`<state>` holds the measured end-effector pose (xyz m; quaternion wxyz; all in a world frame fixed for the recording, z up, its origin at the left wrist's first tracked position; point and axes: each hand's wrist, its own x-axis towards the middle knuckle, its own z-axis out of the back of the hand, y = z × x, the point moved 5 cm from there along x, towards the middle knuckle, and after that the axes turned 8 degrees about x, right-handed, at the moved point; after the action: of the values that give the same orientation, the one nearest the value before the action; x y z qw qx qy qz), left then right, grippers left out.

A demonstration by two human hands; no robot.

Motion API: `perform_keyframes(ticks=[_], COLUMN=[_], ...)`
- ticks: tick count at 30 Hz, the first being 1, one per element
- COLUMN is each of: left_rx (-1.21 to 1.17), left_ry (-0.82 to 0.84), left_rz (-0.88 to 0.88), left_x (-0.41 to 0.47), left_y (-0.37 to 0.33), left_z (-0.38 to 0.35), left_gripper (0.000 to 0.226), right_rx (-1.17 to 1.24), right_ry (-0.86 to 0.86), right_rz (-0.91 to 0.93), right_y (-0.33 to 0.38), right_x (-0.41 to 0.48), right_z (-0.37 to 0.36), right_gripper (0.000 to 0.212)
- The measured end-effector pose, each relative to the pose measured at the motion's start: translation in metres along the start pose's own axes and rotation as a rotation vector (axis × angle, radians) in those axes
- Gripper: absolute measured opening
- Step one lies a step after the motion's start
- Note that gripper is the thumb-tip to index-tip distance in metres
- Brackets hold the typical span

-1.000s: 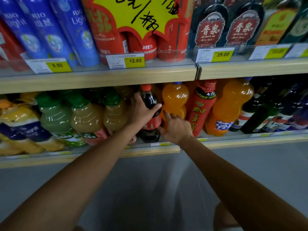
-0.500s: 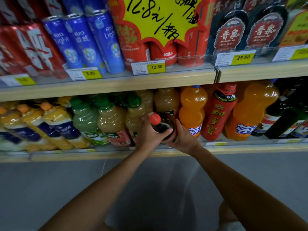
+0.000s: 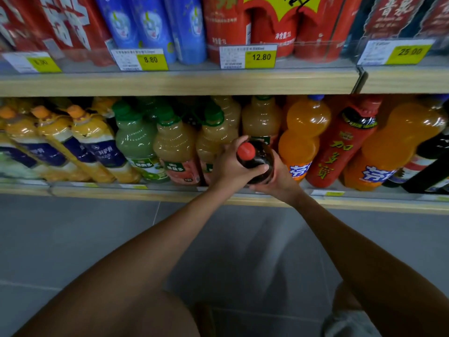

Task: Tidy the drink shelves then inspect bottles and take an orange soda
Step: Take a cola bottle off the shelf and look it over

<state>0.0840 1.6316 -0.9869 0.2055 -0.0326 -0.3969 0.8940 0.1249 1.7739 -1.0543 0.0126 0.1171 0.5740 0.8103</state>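
Currently, inspection step: cola bottle (image 3: 258, 159) is being gripped, fingers (image 3: 258, 170) of left hand (image 3: 230, 166) and right hand (image 3: 281, 179) curled round it; reshelving beside orange soda (image 3: 304, 132) is likely being required next.

Floor (image 3: 73, 239): grey tiles with pale grout lines, dim, shadowed toward the bottom. Two shelves with light wood front edges: upper shelf (image 3: 170, 83) spans the view, with a section joint at right; lower shelf (image 3: 121, 194) beneath. Clear edge strips hold yellow-and-white price labels (image 3: 261, 57).
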Motion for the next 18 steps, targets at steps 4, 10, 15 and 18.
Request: perform_keyframes(ticks=[4,10,15,18], left_rx=[-0.023,-0.177,-0.325,-0.321], left_ry=[-0.042,-0.102,-0.067,-0.055], left_rz=[0.016,0.065,0.159,0.188], left_x=[0.0,0.003,0.001,-0.004], left_y=[-0.004,-0.015,-0.011,-0.011], left_z=[0.008,0.028,0.036,0.039], left_gripper=[0.076,0.058,0.027,0.023], right_rx=[0.064,0.095,0.148,0.196], right_ry=[0.035,0.089,0.158,0.15], right_rz=[-0.044,-0.091,-0.148,-0.188], right_y=[0.006,0.021,0.03,0.026], right_x=[0.001,0.005,-0.004,-0.013], right_z=[-0.002,0.003,-0.008,-0.016], right_gripper=[0.102,0.108,0.102,0.093])
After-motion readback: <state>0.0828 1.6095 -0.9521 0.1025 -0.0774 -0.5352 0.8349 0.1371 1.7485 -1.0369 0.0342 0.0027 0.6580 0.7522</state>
